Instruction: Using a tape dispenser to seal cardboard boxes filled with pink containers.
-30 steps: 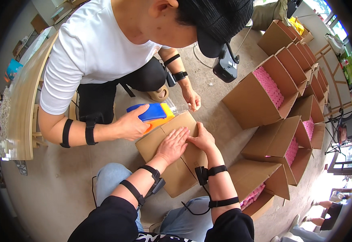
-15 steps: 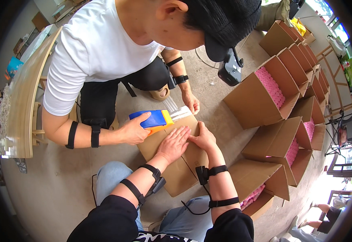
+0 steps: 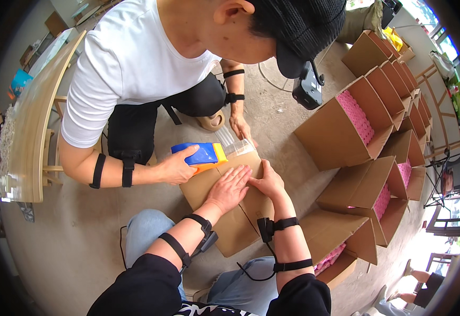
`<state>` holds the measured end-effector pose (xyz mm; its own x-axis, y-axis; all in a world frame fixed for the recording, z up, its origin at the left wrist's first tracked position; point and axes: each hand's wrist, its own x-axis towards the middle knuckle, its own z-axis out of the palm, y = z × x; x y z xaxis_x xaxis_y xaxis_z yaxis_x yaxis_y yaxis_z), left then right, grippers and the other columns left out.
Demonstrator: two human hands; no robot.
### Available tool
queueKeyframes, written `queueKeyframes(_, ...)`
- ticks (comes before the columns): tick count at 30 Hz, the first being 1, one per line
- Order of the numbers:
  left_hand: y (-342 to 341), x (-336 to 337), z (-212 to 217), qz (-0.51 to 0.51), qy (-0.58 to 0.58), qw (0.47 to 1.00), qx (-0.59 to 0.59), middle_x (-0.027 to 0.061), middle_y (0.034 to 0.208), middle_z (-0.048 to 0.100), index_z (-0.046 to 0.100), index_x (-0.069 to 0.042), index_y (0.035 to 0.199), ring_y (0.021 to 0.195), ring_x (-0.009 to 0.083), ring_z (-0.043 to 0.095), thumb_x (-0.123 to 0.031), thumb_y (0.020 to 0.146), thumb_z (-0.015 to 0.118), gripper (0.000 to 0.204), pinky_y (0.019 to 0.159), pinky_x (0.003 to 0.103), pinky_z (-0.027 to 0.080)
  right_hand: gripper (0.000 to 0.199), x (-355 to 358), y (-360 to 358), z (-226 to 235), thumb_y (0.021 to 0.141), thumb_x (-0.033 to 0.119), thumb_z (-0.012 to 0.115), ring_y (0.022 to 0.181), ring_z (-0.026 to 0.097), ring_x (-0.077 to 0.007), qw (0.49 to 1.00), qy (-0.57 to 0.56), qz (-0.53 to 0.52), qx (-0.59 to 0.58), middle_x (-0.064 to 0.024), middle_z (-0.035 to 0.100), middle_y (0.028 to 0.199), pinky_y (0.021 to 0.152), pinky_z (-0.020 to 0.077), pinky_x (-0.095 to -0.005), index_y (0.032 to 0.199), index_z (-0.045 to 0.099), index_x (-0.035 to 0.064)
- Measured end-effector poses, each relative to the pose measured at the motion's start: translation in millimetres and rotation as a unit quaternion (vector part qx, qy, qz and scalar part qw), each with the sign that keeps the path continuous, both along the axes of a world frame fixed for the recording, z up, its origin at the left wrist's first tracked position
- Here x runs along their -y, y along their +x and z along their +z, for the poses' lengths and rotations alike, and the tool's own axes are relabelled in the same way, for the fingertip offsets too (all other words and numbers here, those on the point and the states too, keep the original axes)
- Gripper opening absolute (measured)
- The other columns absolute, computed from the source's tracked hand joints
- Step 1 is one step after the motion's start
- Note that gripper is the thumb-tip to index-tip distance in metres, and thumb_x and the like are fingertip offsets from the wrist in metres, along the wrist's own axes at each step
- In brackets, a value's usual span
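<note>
A closed brown cardboard box stands in front of my knees, a seam running along its top. My left hand lies flat on the top, fingers stretched together. My right hand holds the box's right edge, thumb on top and touching my left fingers; its other fingers are partly hidden. Across from me a crouching person's hand grips a blue, yellow and orange tape dispenser over the box. Clear tape covers the far end, and the person's other hand is at the tape there.
Several open cardboard boxes with pink contents stand in rows on the right. A wooden table is at the left. The person's cap holds a black device. Another person's legs show at the lower right.
The person's far hand has moved down and slightly left, by the tape at the box's far end. The tape dispenser has barely shifted, and my hands keep their place on the box.
</note>
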<state>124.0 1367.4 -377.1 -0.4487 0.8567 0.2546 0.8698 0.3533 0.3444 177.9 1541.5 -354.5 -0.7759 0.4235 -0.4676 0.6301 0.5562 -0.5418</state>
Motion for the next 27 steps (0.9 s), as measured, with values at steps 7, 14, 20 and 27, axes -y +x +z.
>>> queueKeyframes(7,-0.1,0.1,0.5,0.001,-0.002,1.0,-0.001,0.01,0.145,0.046,0.043,-0.006,0.141,0.135,0.0248,0.042,-0.023,0.09,0.059,0.057,0.113,0.041,0.032,0.085,0.9,-0.5,2.6,0.071,0.05,0.075,0.117,0.059,-0.031,1.0,0.0,-0.002,0.0,-0.0174,0.059,0.129,0.094,0.0483,-0.0406,0.138,0.041,0.0094)
queueKeyframes(14,-0.1,-1.2,1.7,0.0,0.005,1.0,0.001,0.01,0.144,0.046,0.043,-0.005,0.14,0.135,0.0246,0.042,-0.023,0.09,0.059,0.056,0.113,0.042,0.032,0.085,-0.6,-0.7,1.2,0.072,0.049,0.075,0.117,0.058,-0.0312,1.0,0.0,-0.002,-0.006,-0.0183,0.059,0.129,0.094,0.0481,-0.0407,0.138,0.041,0.0094)
queueKeyframes(20,0.8,-1.8,-0.7,0.002,0.007,1.0,-0.005,0.0102,0.144,0.046,0.044,-0.004,0.139,0.135,0.0246,0.042,-0.022,0.09,0.058,0.054,0.112,0.042,0.033,0.085,-0.3,-0.3,-1.1,0.072,0.049,0.076,0.116,0.059,-0.0312,1.0,0.016,0.007,-0.002,-0.0183,0.059,0.128,0.093,0.0485,-0.0406,0.138,0.041,0.0085)
queueKeyframes(27,1.3,-1.5,-0.4,0.005,0.001,1.0,-0.017,0.0106,0.144,0.046,0.043,-0.004,0.14,0.135,0.0244,0.041,-0.021,0.091,0.056,0.053,0.112,0.042,0.033,0.087,2.2,-0.5,6.4,0.072,0.049,0.076,0.116,0.059,-0.0308,1.0,0.027,0.008,0.01,-0.0181,0.06,0.127,0.093,0.0485,-0.0399,0.139,0.04,0.0071)
